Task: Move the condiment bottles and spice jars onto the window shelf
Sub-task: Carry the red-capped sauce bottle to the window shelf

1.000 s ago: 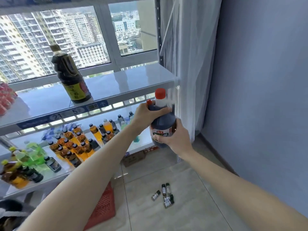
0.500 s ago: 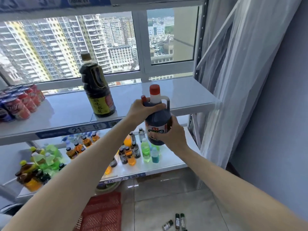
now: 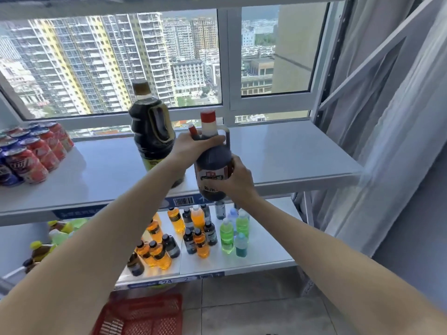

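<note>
Window shelf [image 3: 290, 155]: the landmark; its right half is bare, probably the spot aimed for.
Big dark bottle [image 3: 151, 134]: upright on the shelf, mid-left, already placed.
Red-capped bottle [image 3: 212, 163]: dark, handled, held upright at the shelf's front edge, just right of the big bottle, not yet set down.
Cans [image 3: 31, 151]: clustered at the shelf's left end.
Left hand [image 3: 193, 143]: wrapped over the shoulder, apparently steadying the top.
Right hand [image 3: 238, 177]: curled under the body, likely bearing the weight.

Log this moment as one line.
step: placing | red-capped bottle held by left hand, right hand | above window shelf edge | not set down
</note>
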